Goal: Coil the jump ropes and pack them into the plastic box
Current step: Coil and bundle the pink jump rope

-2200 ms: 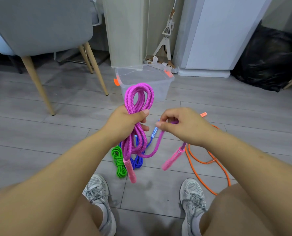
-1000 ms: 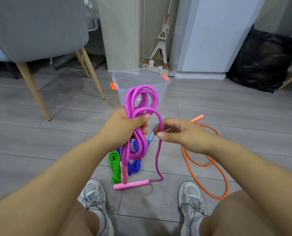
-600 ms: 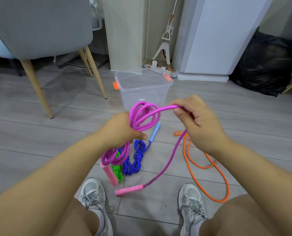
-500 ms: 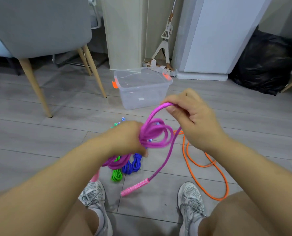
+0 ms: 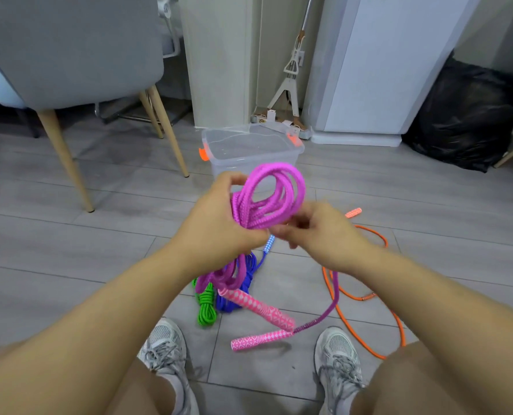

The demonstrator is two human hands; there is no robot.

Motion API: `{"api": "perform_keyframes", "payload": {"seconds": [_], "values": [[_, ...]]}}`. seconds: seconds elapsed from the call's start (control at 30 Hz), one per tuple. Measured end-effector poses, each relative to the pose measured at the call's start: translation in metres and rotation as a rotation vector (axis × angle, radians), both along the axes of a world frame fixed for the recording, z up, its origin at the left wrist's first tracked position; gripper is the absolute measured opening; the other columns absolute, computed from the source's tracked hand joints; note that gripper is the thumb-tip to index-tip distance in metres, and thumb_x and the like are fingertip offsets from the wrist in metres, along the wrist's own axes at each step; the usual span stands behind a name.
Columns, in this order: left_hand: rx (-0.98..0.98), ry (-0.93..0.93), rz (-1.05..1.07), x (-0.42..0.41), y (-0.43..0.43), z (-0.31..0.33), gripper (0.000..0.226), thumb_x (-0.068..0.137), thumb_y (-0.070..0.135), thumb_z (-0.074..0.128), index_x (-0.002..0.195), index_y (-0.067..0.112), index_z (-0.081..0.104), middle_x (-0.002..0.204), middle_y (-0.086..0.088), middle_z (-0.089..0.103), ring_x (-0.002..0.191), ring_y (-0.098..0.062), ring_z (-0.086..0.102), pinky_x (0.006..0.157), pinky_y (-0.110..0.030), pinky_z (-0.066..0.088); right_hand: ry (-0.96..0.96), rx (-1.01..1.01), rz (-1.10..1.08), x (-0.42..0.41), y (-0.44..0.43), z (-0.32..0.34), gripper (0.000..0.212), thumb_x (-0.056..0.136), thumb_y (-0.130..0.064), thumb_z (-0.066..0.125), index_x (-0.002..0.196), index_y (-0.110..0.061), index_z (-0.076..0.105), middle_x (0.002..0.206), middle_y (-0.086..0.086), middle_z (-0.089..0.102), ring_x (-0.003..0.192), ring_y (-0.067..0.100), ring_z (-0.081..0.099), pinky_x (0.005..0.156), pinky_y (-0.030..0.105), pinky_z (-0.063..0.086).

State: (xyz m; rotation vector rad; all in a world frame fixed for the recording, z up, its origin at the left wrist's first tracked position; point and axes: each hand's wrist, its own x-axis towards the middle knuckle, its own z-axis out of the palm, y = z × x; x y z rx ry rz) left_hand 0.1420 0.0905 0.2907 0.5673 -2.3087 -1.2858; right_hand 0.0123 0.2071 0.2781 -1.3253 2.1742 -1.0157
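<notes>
Above the floor, the left hand [image 5: 219, 232] is gripping the coiled magenta jump rope [image 5: 274, 194] while the right hand [image 5: 318, 232] is apparently pinching its tail, wrapping the bundle. Tucking the end is coming next. The open plastic box [image 5: 228, 164] is waiting just beyond. The dangling pink handles [image 5: 259, 308] are risking a snag on the green rope [image 5: 205, 307], blue rope [image 5: 234, 304] and loose orange rope [image 5: 366, 298].

The magenta braided rope coil [image 5: 250, 211] partly hides the clear plastic box [image 5: 225, 167] and blue coiled rope [image 5: 228, 305] behind it.
</notes>
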Motion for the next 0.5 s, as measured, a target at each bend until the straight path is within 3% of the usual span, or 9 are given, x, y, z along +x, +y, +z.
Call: {"api": "perform_keyframes", "payload": {"seconds": [0.1,0.17,0.3,0.5], "values": [[0.001,0.025,-0.006,-0.003,-0.001,-0.001,0.036,0.059,0.012,0.074,0.089,0.019,0.056,0.064,0.004,0.060,0.047,-0.006,0.052,0.050,-0.020,0.045,0.084,0.066,0.047,0.010,0.004,0.000,0.017,0.089,-0.027,0.060,0.072,-0.030,0.059,0.059,-0.007,0.057,0.051,0.001,0.050,0.051,0.014,0.036],[0.014,0.031,-0.028,-0.004,0.002,0.000,0.030,0.061,0.005,0.073,0.082,0.019,0.056,0.058,0.006,0.056,0.046,-0.006,0.049,0.049,-0.020,0.044,0.114,0.063,0.025,0.008,0.007,0.001,0.010,0.089,-0.027,0.060,0.080,-0.028,0.064,0.062,-0.006,0.059,0.059,0.003,0.055,0.058,0.018,0.041],[0.106,0.074,-0.036,-0.005,0.003,0.002,0.027,0.069,-0.005,0.070,0.086,0.011,0.057,0.056,0.004,0.055,0.044,-0.008,0.051,0.047,-0.021,0.047,0.079,0.006,-0.059,0.000,0.010,-0.001,0.005,0.088,-0.029,0.061,0.085,-0.029,0.065,0.070,0.002,0.064,0.074,0.022,0.062,0.070,0.036,0.049],[0.135,0.031,0.001,-0.006,-0.005,-0.001,0.024,0.071,-0.006,0.066,0.084,0.013,0.057,0.045,0.005,0.057,0.039,-0.007,0.055,0.046,-0.020,0.048,0.162,-0.081,-0.033,0.003,0.011,-0.006,0.009,0.089,-0.027,0.059,0.092,-0.026,0.068,0.066,-0.008,0.060,0.070,0.013,0.059,0.067,0.029,0.048]]}}
